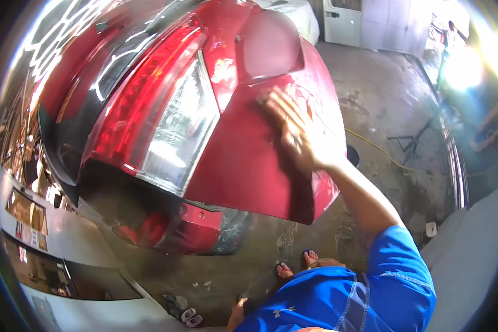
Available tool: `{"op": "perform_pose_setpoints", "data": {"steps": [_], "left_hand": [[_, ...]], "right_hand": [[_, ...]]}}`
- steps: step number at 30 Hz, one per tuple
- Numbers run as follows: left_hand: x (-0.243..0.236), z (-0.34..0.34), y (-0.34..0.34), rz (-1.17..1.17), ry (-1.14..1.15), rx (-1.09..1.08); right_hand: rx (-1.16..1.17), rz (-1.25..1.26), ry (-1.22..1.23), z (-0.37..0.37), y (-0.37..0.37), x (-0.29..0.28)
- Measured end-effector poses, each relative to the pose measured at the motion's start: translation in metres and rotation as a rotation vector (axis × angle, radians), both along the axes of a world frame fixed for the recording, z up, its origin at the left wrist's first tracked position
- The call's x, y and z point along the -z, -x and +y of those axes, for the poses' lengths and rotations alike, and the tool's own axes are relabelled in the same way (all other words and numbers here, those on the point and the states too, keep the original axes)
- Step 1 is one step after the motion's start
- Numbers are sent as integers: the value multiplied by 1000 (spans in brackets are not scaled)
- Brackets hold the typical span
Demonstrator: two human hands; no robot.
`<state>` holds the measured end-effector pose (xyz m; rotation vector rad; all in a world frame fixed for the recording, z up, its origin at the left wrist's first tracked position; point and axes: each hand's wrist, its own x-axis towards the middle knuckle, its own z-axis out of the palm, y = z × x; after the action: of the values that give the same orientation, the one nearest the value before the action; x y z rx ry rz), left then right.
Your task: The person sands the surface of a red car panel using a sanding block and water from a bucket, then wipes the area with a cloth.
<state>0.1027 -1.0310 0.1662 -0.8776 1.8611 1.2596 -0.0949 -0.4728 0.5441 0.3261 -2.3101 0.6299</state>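
Note:
My right hand (296, 133) lies against the red body panel (243, 166) of a car, just right of the tail light. Its fingers are stretched out and somewhat blurred, and nothing shows in them. The tail light (171, 122) has a red strip and a clear section. Above my fingers is a smeared pinkish patch (271, 44) whose detail I cannot make out. At the lower edge, beside my blue shirt, shows a bit of skin that seems to belong to my left arm (236, 318); the fingers there cannot be made out.
Below the tail light hangs a dark gap, with a red and black car part (199, 232) under it. A yellow hose (376, 146) runs over the wet floor past a black stand (409, 141). A white vehicle (83, 271) stands lower left, near pale slippers (191, 317).

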Motion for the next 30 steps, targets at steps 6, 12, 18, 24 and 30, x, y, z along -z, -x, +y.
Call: {"op": "perform_pose_setpoints", "data": {"steps": [6, 12, 18, 24, 30], "left_hand": [[-22, -11, 17, 94, 52, 35], [-126, 70, 85, 811, 141, 386], [-384, 176, 140, 2134, 450, 869], [-480, 342, 198, 1907, 784, 1440], [-498, 471, 281, 1906, 701, 1455]], "right_hand": [[208, -76, 54, -1, 22, 30], [78, -5, 131, 46, 19, 46], [530, -251, -180, 91, 49, 74], [135, -273, 232, -27, -119, 122], [333, -175, 345, 107, 5, 106]]}}
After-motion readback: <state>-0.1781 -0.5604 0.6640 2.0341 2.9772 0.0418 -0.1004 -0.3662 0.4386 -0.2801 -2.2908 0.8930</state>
